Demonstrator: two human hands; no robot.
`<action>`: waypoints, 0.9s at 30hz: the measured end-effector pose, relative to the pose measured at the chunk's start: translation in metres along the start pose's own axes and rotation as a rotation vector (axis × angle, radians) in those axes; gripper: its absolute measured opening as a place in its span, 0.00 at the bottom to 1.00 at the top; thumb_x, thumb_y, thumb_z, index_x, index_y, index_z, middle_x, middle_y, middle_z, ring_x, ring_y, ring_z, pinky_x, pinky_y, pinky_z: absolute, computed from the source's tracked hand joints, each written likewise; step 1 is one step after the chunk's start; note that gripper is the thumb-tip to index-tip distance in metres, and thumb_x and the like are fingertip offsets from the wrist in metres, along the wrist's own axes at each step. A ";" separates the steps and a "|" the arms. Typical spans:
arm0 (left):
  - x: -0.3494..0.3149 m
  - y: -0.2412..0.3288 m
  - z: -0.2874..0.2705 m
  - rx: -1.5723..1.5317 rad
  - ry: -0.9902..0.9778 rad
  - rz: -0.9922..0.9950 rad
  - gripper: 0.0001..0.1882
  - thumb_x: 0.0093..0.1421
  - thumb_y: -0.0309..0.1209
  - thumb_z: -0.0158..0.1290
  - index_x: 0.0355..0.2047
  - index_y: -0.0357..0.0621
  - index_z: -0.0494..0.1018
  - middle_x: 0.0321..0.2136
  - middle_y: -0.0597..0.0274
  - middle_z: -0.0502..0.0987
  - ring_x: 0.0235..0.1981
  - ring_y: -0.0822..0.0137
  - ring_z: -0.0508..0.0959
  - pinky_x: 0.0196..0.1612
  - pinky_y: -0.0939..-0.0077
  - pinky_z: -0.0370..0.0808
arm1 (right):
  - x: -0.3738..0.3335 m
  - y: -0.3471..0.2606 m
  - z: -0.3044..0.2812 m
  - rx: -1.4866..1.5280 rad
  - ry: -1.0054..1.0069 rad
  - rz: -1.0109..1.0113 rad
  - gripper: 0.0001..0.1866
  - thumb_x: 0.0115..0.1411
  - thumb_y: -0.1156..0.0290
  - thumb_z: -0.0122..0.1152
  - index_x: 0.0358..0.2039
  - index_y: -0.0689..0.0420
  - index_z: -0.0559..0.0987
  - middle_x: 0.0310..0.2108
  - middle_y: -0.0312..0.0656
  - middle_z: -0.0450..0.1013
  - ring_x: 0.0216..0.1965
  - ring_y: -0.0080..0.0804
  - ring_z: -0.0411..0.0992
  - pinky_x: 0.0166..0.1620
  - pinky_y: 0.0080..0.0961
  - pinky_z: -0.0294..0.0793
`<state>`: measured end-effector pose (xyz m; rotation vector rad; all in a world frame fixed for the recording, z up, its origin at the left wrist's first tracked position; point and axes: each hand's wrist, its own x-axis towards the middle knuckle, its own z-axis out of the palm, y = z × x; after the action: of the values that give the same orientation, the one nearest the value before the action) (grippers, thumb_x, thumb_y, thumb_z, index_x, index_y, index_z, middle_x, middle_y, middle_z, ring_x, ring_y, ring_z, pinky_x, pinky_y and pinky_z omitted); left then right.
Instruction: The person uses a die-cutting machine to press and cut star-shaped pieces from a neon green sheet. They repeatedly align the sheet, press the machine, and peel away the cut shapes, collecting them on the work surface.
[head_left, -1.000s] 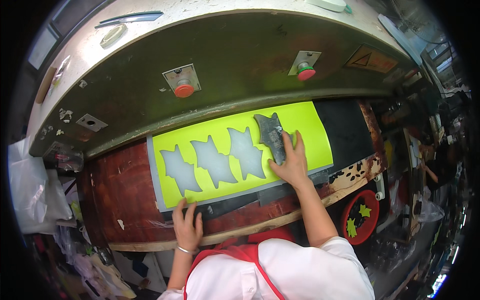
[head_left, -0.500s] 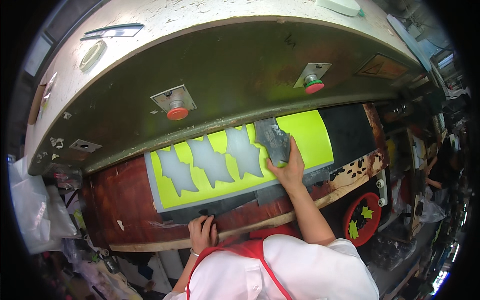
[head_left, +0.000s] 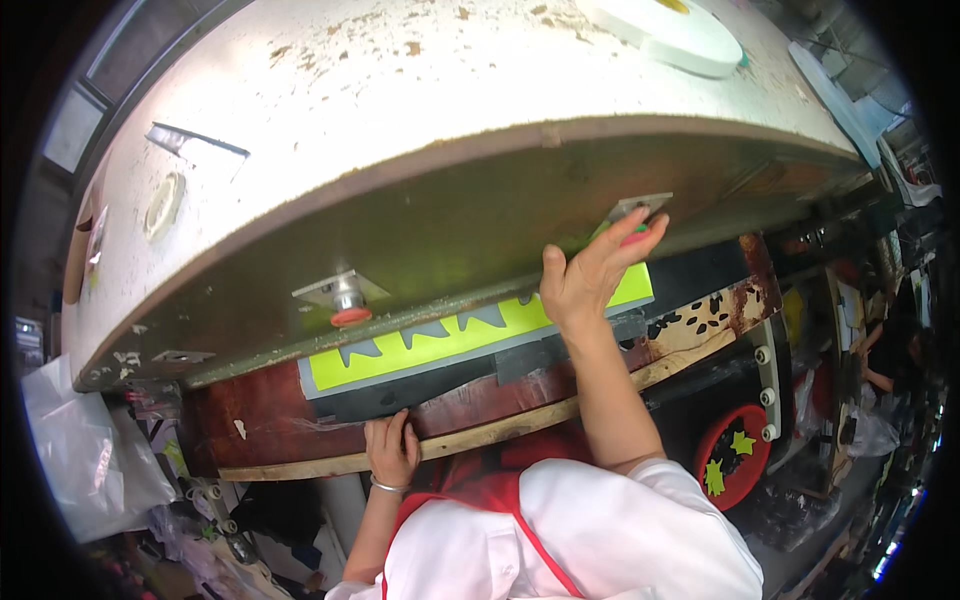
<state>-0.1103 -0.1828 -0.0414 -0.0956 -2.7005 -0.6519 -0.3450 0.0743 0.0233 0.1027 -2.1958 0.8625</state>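
My right hand [head_left: 590, 275] reaches up to the green front panel of the machine, fingers spread over a pink-and-green push button [head_left: 636, 236]. It holds nothing. My left hand [head_left: 392, 448] rests at the front wooden edge of the red-brown board [head_left: 270, 425], fingers loosely bent and nothing visible in them. Between the hands and the panel lies a bright yellow-green sheet [head_left: 340, 375] with several grey pointed cut-out shapes [head_left: 482, 317]. The panel hides the sheet's far part. Only a dark bit of the template [head_left: 530, 298] seems to show beside my right wrist.
A red button [head_left: 350, 315] sits on the panel [head_left: 480, 240] further left. Low on the right stands a red basin [head_left: 722, 490] with yellow-green star-like pieces. Plastic bags [head_left: 85, 440] hang at the left. A tape roll [head_left: 164, 205] lies on the machine's white top.
My right hand has let go of the dark template and moved up to the pink-and-green button. The panel now covers more of the sheet. My left hand stays at the board's edge.
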 end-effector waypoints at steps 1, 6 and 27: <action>0.005 -0.003 0.000 0.001 0.006 -0.019 0.14 0.50 0.21 0.54 0.40 0.37 0.74 0.29 0.51 0.71 0.32 0.51 0.71 0.37 0.61 0.69 | 0.000 -0.003 0.004 -0.006 0.003 0.007 0.55 0.57 0.38 0.48 0.66 0.66 0.34 0.61 0.79 0.22 0.63 0.77 0.32 0.62 0.58 0.44; 0.019 -0.009 -0.005 -0.030 -0.047 -0.017 0.12 0.50 0.20 0.53 0.38 0.37 0.74 0.27 0.50 0.71 0.29 0.50 0.71 0.35 0.60 0.69 | -0.006 0.002 0.000 0.008 -0.034 -0.017 0.54 0.58 0.40 0.49 0.66 0.65 0.34 0.62 0.77 0.23 0.64 0.76 0.32 0.63 0.56 0.43; -0.053 0.021 -0.014 -0.208 0.021 -0.088 0.06 0.53 0.22 0.55 0.32 0.38 0.76 0.21 0.53 0.74 0.24 0.54 0.73 0.29 0.63 0.70 | -0.178 0.015 -0.139 0.132 -0.547 0.221 0.04 0.52 0.76 0.62 0.29 0.62 0.79 0.24 0.46 0.74 0.27 0.44 0.72 0.34 0.35 0.70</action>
<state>-0.0535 -0.1696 -0.0395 -0.0224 -2.6210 -0.9532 -0.1370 0.1378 -0.0391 0.1796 -2.6900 1.2149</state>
